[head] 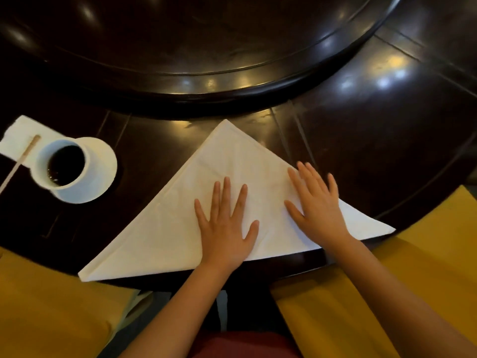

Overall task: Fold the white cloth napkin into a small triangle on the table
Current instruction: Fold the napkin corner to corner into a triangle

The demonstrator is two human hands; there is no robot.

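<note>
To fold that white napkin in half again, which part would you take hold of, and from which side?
Probably the far-left corner of the white napkin, down by the table edge. It lies flat as a wide triangle, and that tip is free of both hands. The left hand could come in from the left, pinch the layers, and carry them across toward the right hand.

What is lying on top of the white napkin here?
Both hands, left hand and right hand, rest flat, fingers spread, on the napkin. The cloth beneath the palms is hidden.
</note>
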